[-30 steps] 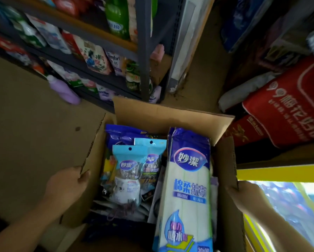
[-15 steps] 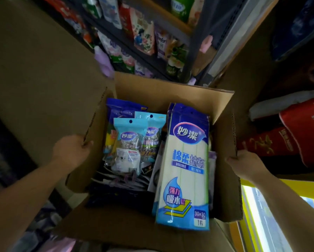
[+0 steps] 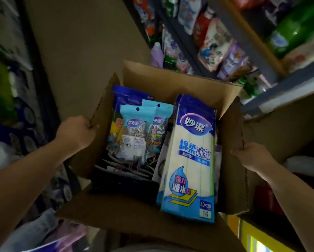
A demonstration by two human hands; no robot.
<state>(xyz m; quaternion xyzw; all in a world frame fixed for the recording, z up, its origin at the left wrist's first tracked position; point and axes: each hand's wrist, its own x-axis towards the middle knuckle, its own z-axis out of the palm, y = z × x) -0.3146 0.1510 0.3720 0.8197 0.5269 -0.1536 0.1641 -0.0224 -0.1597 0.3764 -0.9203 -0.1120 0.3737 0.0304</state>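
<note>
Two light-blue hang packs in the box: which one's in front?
In the box, the left pack, with the white label; it overlaps the right pack behind it.

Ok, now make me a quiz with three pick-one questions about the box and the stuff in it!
1. Where in the box does the tall cloth pack stand?
A. left side
B. right side
C. under everything

2. What colour are the tops of the two small packs?
A. light blue
B. red
C. black

3. How is the box?
A. taped shut
B. squashed flat
C. open

Answers:
1 B, it stands along the right wall, on the right hand's side.
2 A, both tabs with the hanging holes are light blue.
3 C, the flaps are spread, and the left hand and right hand each grip one.
</note>
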